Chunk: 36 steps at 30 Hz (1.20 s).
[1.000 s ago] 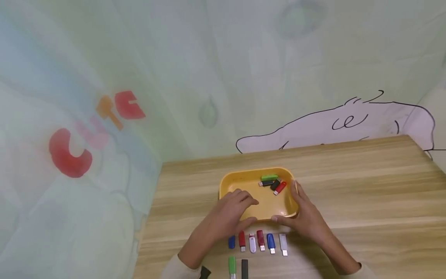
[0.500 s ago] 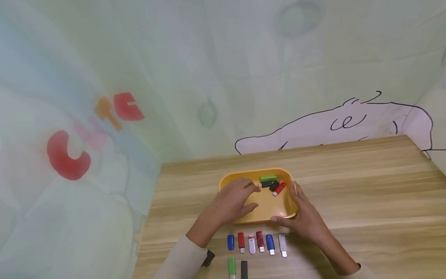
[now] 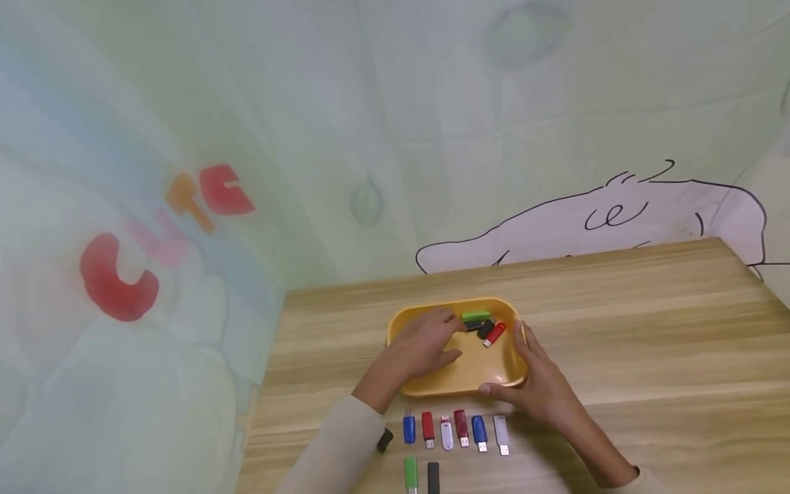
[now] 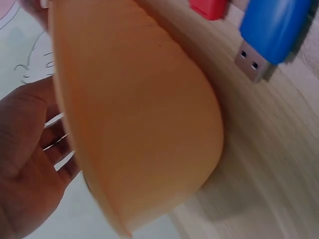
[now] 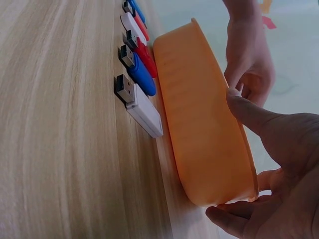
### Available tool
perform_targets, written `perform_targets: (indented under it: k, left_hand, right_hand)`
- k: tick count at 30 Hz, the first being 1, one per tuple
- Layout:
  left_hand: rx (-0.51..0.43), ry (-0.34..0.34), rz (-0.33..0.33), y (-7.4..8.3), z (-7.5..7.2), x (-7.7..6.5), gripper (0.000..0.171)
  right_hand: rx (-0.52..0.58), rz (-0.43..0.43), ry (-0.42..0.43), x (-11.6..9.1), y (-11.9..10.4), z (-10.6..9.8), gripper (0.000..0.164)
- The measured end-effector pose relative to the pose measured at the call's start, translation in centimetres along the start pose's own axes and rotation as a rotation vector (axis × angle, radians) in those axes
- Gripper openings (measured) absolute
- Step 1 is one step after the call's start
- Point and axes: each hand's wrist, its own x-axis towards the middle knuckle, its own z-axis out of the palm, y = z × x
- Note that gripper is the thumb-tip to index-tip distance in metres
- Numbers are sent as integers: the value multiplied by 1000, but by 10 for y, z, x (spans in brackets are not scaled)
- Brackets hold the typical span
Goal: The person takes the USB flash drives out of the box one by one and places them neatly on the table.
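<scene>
A yellow plastic tray (image 3: 453, 391) stands on the wooden table, with several USB sticks in its far right corner. Those are a green one (image 3: 476, 316), two black ones, including a black USB stick (image 3: 486, 329), and a red one (image 3: 494, 335). My left hand (image 3: 426, 343) reaches over the near left side into the tray. Its index fingertip is right at the left black stick and partly covers it, while the thumb stays apart. At the tray's right end, my right hand (image 3: 546, 384) grips the wall, thumb on the near rim (image 5: 234, 92) and fingers round the end.
In front of the tray lies a row of USB sticks: blue (image 3: 409, 429), red (image 3: 428, 430), white (image 3: 446, 434), dark red (image 3: 461, 428), blue (image 3: 479, 433) and silver (image 3: 501, 434). Nearer lie a green (image 3: 411, 473) and a black one (image 3: 434, 477). My left sleeve partly covers a dark piece (image 3: 385, 440).
My left hand has moved right and farther into the tray, up to the black USB stick. The right hand keeps its hold on the tray, and the sticks have not moved.
</scene>
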Motion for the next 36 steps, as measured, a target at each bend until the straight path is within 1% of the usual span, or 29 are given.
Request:
perform_targets:
  k: [5,8,16,25,32,36]
  left_hand:
    - [25,-53,-21,-1,7,10,42]
    - [36,-66,-28,0,10,14,45]
    - [57,-88,-16,2,16,22,45]
    - [76,-92,4,2,23,29,42]
    - [95,-79,20,1,29,30,42]
    - [102,-73,22,3,28,29,44]
  right_hand:
    - [-7,4,-3,1,0,1,131]
    - [-3,0,2,1,0,1,131]
    - [8,-11,7,0,-1,1,131]
    - [0,-11,11,0,1,0,132]
    - [2,-30,15,0,2,0,131]
    - [4,-28,16,0,1,0,131]
